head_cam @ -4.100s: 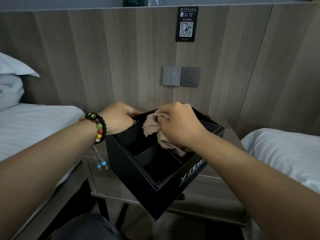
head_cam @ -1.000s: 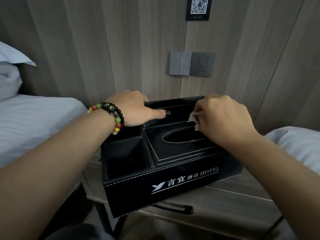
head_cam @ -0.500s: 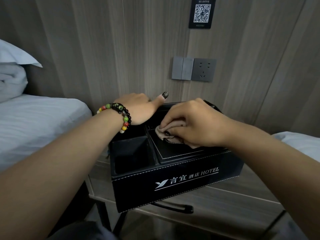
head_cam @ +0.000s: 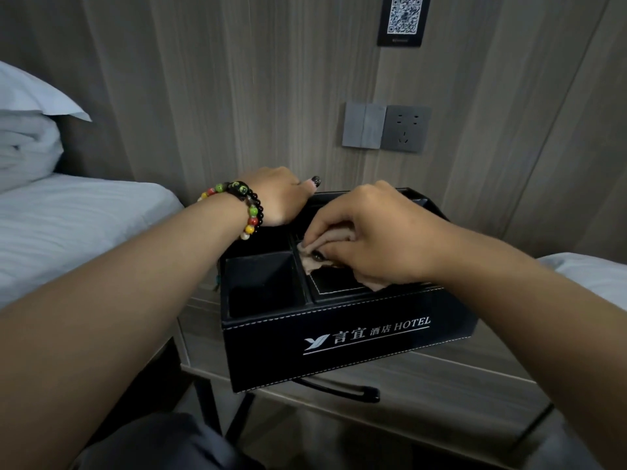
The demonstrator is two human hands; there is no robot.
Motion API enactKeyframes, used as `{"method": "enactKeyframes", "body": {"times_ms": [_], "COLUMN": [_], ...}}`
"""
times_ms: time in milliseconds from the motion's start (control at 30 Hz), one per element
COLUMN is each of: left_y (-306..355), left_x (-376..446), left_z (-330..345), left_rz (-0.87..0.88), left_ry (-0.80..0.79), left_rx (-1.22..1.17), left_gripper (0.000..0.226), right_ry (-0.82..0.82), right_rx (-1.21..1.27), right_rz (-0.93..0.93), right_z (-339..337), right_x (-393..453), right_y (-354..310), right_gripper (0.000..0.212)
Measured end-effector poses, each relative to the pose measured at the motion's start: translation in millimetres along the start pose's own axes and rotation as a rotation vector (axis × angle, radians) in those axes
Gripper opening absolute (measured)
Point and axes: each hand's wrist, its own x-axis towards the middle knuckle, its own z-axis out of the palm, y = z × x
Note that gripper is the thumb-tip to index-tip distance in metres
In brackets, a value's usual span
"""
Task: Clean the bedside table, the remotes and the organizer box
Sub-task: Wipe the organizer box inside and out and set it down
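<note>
Your two bare forearms and hands, seen from your head camera.

Neither arm wears a sleeve. Your left hand (head_cam: 276,198) has a dark polished thumbnail, and its wrist carries a beaded bracelet (head_cam: 246,206) of glossy black beads mixed with red, green, yellow and pale ones. Your right hand (head_cam: 380,232) wears no jewellery; one dark polished nail shows. Dark grey clothing (head_cam: 163,446) covers your lap at the bottom edge.

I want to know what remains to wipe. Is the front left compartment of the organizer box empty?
Empty, as far as visible: the front left compartment of the organizer box shows only dark walls and floor.
</note>
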Motion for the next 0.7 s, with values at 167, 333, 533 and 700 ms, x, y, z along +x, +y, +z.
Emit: {"method": "enactKeyframes", "body": {"times_ms": [167, 333, 533, 700], "left_y": [-3.2, -5.4, -7.9, -10.7], "left_x": [4.9, 8.8, 11.4, 11.2], "left_z": [-3.1, -2.6, -2.4, -1.9], "left_rz": [-0.002, -0.020, -0.028, -0.004], "left_ry": [0.025, 0.039, 0.045, 0.065], "left_rx": [-0.043, -0.070, -0.064, -0.035], "left_gripper": [0.060, 0.057, 0.054, 0.054], "right_ry": [0.190, 0.230, 0.274, 0.271], "right_rx": [0.029, 0.245, 0.355, 0.473], "right_rz": [0.077, 0.124, 0.149, 0.150], "right_z": [27.5, 28.9, 31.1, 31.7], "right_x": [18.5, 20.1, 21.2, 15.7], "right_y": [4.4, 11.5, 19.3, 17.8], "right_gripper": [0.019, 0.018, 0.016, 0.017]}}
